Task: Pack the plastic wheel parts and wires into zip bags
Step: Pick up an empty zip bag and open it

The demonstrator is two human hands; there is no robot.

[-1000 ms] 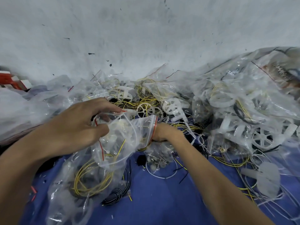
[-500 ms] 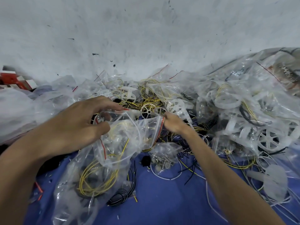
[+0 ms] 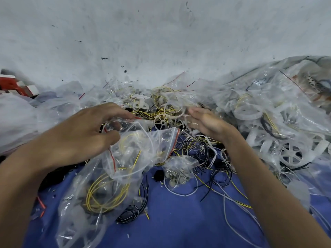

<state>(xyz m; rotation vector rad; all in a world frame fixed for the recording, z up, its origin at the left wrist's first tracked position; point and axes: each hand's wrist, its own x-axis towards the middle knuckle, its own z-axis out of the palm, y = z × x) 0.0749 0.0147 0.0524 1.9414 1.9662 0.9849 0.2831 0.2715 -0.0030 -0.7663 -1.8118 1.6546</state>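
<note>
Two hands at the bag's mouth.
My left hand (image 3: 80, 133) pinches the zip bag (image 3: 129, 158) by its rim, yellow wires (image 3: 107, 194) coiled inside; my right hand (image 3: 209, 124) is blurred beside a white wire tangle (image 3: 172, 108) just past the mouth, grip unclear.

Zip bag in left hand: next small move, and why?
Probably the right hand should take the white spoked wheel beside it. The left hand pinches the zip bag open at its mouth, just below that wheel; the right hand is blurred, so whether it already holds anything is unclear.
</note>
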